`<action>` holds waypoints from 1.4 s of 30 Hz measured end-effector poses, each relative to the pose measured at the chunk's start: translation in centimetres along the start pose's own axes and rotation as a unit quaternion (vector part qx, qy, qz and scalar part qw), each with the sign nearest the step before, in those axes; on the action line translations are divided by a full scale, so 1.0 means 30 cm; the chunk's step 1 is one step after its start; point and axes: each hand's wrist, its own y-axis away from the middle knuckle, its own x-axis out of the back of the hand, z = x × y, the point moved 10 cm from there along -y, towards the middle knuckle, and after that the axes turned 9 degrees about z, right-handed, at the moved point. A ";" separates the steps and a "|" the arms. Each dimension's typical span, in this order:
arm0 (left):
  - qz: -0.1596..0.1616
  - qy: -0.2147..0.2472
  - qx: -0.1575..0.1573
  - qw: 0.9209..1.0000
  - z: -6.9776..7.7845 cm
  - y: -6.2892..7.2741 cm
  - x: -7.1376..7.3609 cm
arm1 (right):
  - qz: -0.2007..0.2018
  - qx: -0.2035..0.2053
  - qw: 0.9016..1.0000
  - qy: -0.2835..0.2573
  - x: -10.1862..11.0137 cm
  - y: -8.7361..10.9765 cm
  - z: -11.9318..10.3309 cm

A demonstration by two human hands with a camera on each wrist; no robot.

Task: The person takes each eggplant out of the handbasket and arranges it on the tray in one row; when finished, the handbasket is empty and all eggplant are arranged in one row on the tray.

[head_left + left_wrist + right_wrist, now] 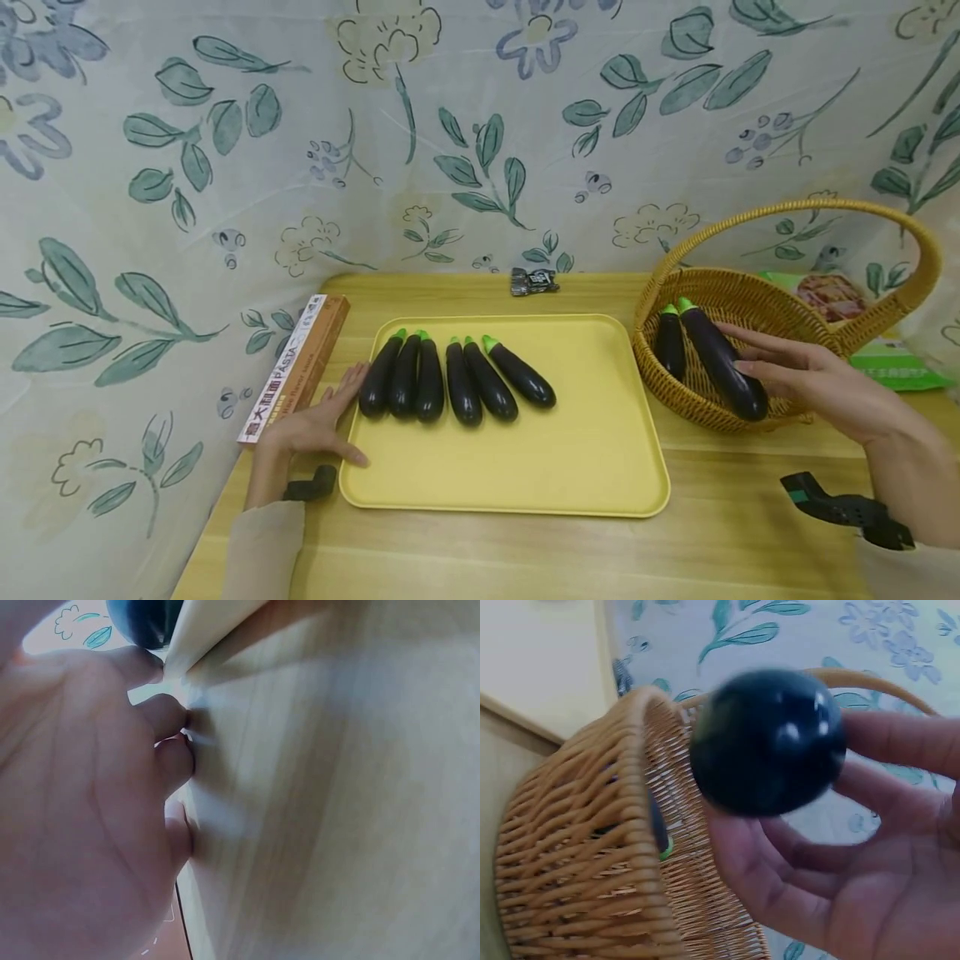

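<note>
Over the wicker basket (675,400), my right hand (817,379) holds a dark eggplant (720,358) between thumb and fingers; its rounded end faces the camera in the right wrist view. A second eggplant (670,343) lies inside the basket. My left hand (322,425) rests at the left edge of the yellow tray (510,475), its fingers spread and relaxed, with fingertips near the leftmost eggplant (381,379). Several eggplants lie side by side on the tray, green stem ends toward the back; the rightmost eggplant (521,375) slants.
A pasta box (296,371) lies left of the tray, beside my left hand. Behind the tray sits a small black packet (534,282). The basket's tall handle (795,207) arches over it, and a green bag (892,367) stands behind at right. A floral cloth hangs at the back.
</note>
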 end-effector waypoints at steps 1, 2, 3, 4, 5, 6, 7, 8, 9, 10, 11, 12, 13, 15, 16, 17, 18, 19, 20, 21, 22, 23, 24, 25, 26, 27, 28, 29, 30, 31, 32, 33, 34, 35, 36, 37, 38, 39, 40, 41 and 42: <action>0.000 0.000 0.000 1.000 0.001 0.001 0.000 | -0.009 -0.002 1.000 0.005 -0.004 0.012 0.001; 0.000 0.000 -0.001 1.000 0.001 0.003 0.001 | -0.018 0.004 1.000 0.006 -0.011 0.023 -0.004; 0.001 0.000 -0.001 1.000 0.002 0.005 0.001 | -0.024 0.014 1.000 0.012 -0.017 0.034 -0.012; 0.001 -0.001 -0.001 1.000 0.001 0.006 0.002 | -0.030 0.021 0.999 0.013 -0.025 0.042 -0.021; 0.002 -0.003 -0.001 1.000 0.001 0.006 0.002 | -0.039 0.028 0.999 0.009 -0.036 0.049 -0.031; 0.002 -0.004 -0.001 1.000 0.002 0.006 0.003 | -0.046 0.035 0.998 0.010 -0.048 0.053 -0.040; 0.003 -0.004 -0.002 1.000 0.002 0.006 0.003 | -0.054 0.043 0.998 0.008 -0.063 0.055 -0.054; 0.003 -0.005 -0.003 1.000 0.003 0.005 0.003 | -0.062 0.047 0.997 0.006 -0.080 0.057 -0.071; 0.002 -0.005 -0.004 1.000 0.004 0.004 0.002 | -0.069 0.048 0.996 0.004 -0.097 0.057 -0.088; 0.002 -0.005 -0.005 1.000 0.005 0.002 0.002 | -0.077 0.053 0.996 0.001 -0.115 0.055 -0.109; 0.001 -0.004 -0.004 1.000 0.006 0.002 0.001 | -0.082 0.056 0.995 -0.001 -0.133 0.052 -0.129; 0.000 -0.002 -0.003 1.000 0.006 0.001 0.000 | -0.088 0.062 0.994 -0.004 -0.154 0.047 -0.154; 0.000 -0.001 -0.002 1.000 0.005 0.002 -0.001 | -0.092 0.065 0.994 -0.007 -0.176 0.040 -0.181; -0.001 -0.001 0.000 1.000 0.002 0.003 -0.001 | -0.102 0.080 0.991 -0.018 -0.223 0.022 -0.235; -0.001 -0.002 0.000 1.000 0.000 0.003 -0.001 | -0.102 0.090 0.991 -0.020 -0.247 0.008 -0.261; -0.001 -0.004 0.001 1.000 -0.002 0.003 -0.001 | -0.100 0.098 0.990 -0.021 -0.273 -0.008 -0.283; 0.000 -0.006 0.000 1.000 -0.003 0.003 0.000 | -0.095 0.108 0.989 -0.018 -0.300 -0.028 -0.303; 0.001 -0.007 0.000 1.000 -0.005 0.003 0.001 | -0.087 0.113 0.990 -0.015 -0.326 -0.050 -0.318; 0.002 -0.009 0.000 1.000 -0.005 0.003 0.002 | -0.080 0.117 0.990 -0.013 -0.353 -0.073 -0.331; 0.002 -0.010 0.000 1.000 -0.006 0.003 0.003 | -0.074 0.119 0.990 -0.013 -0.381 -0.099 -0.340; 0.003 -0.010 0.000 1.000 -0.006 0.003 0.003 | -0.072 0.119 0.990 -0.015 -0.409 -0.127 -0.347; 0.003 -0.009 0.000 1.000 -0.006 0.003 0.003 | -0.069 0.117 0.991 -0.015 -0.435 -0.154 -0.352; 0.004 -0.008 -0.001 1.000 -0.005 0.003 0.004 | -0.063 0.113 0.992 -0.013 -0.456 -0.182 -0.353; 0.004 -0.007 -0.002 1.000 -0.004 0.003 0.003 | -0.059 0.108 0.992 -0.016 -0.473 -0.208 -0.356; 0.005 -0.006 -0.002 1.000 -0.003 0.003 0.003 | -0.055 0.104 0.993 -0.017 -0.485 -0.233 -0.358; 0.005 -0.006 -0.003 1.000 -0.002 0.002 0.003 | -0.051 0.099 0.994 -0.020 -0.494 -0.256 -0.359; 0.005 -0.004 -0.003 1.000 0.000 0.001 0.002 | -0.046 0.092 0.994 -0.019 -0.499 -0.278 -0.357; 0.005 -0.004 -0.003 1.000 0.000 -0.001 0.001 | -0.042 0.083 0.995 -0.021 -0.505 -0.298 -0.352; 0.005 -0.004 -0.003 1.000 0.000 -0.002 0.000 | -0.042 0.076 0.996 -0.023 -0.512 -0.314 -0.347; 0.004 -0.004 -0.002 1.000 0.000 -0.003 -0.001 | -0.045 0.069 0.996 -0.025 -0.521 -0.328 -0.341; 0.004 -0.003 -0.001 1.000 -0.001 -0.003 -0.002 | -0.053 0.063 0.996 -0.029 -0.534 -0.339 -0.336; 0.003 -0.004 0.000 1.000 -0.001 -0.004 -0.002 | -0.059 0.057 0.996 -0.031 -0.548 -0.348 -0.330; 0.003 -0.004 0.000 1.000 -0.002 -0.004 -0.002 | -0.067 0.054 0.996 -0.036 -0.564 -0.355 -0.324; 0.003 -0.004 0.001 1.000 -0.003 -0.003 -0.002 | -0.075 0.050 0.995 -0.041 -0.579 -0.360 -0.320; 0.002 -0.004 0.001 1.000 -0.003 -0.003 -0.003 | -0.081 0.050 0.994 -0.046 -0.592 -0.363 -0.318; 0.002 -0.004 0.001 1.000 -0.002 -0.003 -0.002 | -0.086 0.050 0.994 -0.050 -0.605 -0.366 -0.315; 0.002 -0.004 0.000 1.000 -0.002 -0.003 -0.002 | -0.090 0.050 0.993 -0.057 -0.615 -0.366 -0.315; 0.002 -0.003 -0.001 1.000 -0.002 -0.002 -0.001 | -0.091 0.049 0.993 -0.062 -0.624 -0.367 -0.315; 0.003 -0.003 -0.002 1.000 -0.002 -0.001 -0.001 | -0.094 0.049 0.992 -0.067 -0.634 -0.366 -0.316; 0.004 -0.003 -0.002 1.000 -0.002 -0.001 0.000 | -0.097 0.051 0.992 -0.068 -0.642 -0.364 -0.320; 0.005 -0.002 -0.003 1.000 -0.002 0.000 0.001 | -0.100 0.052 0.991 -0.070 -0.650 -0.361 -0.323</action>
